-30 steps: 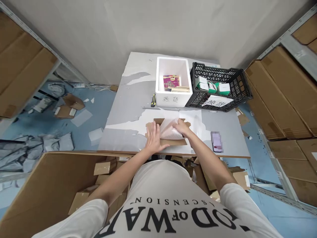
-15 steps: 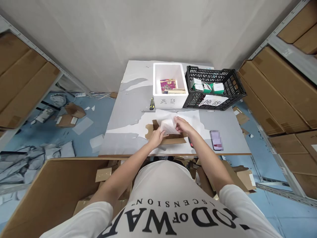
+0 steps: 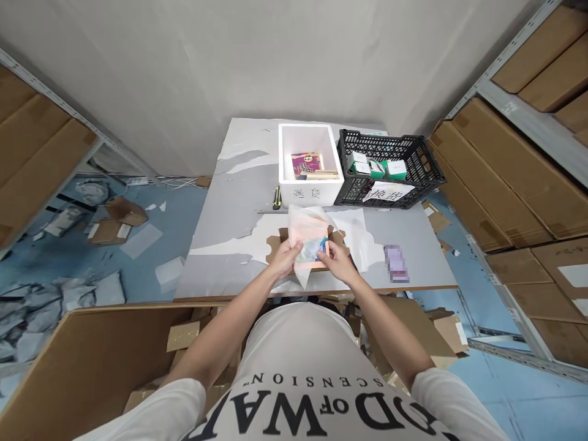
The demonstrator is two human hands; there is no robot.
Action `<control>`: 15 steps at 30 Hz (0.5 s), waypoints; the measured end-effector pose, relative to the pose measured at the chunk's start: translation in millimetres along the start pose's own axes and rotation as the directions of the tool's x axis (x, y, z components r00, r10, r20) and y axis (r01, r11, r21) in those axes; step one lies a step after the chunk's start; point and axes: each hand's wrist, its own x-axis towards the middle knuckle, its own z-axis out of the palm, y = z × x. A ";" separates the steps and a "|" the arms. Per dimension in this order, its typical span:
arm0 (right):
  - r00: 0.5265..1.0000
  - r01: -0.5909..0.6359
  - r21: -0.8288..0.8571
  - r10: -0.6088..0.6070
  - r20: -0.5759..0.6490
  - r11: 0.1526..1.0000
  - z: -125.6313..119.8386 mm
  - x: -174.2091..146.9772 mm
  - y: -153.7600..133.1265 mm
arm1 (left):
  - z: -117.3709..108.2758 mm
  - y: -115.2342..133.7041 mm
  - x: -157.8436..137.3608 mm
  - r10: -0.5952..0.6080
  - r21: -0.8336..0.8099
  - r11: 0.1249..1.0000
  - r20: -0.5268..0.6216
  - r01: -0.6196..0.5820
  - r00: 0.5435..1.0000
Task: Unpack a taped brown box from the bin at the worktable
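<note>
Both my hands hold a flat, book-like item (image 3: 309,236) with an orange and blue printed face, partly covered by thin translucent white wrapping (image 3: 301,220). My left hand (image 3: 285,258) grips its left edge, thumb on top. My right hand (image 3: 336,260) pinches the lower right side, where the blue print shows bare. Below it, on the table, an opened brown cardboard box (image 3: 274,244) is mostly hidden by the item and my hands.
A white foam box (image 3: 312,193) with books stands at the back, beside a black plastic crate (image 3: 413,174) of small green and white boxes. A yellow-black utility knife (image 3: 277,197) and a phone (image 3: 395,263) lie on the table (image 3: 215,226). A large carton (image 3: 105,355) is at lower left.
The white-wrapped item has been lifted and turned toward me, so its orange and blue face shows. My right hand has moved down from the top to the lower right side.
</note>
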 end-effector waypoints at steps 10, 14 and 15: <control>0.993 -0.114 0.161 0.114 0.008 0.980 -4.4 -2.2 -9.0 | -24.2 33.9 -3.8 0.102 0.158 0.985 -0.229 -0.066 0.968; 0.996 -0.070 0.208 0.079 -0.035 0.976 -7.6 0.5 -15.5 | -51.5 71.8 -5.0 0.338 0.349 0.917 -0.418 -0.194 0.843; 0.996 -0.065 0.214 0.077 -0.048 0.975 -8.1 0.8 -16.1 | -64.6 80.0 -5.8 0.420 0.434 0.876 -0.471 -0.211 0.775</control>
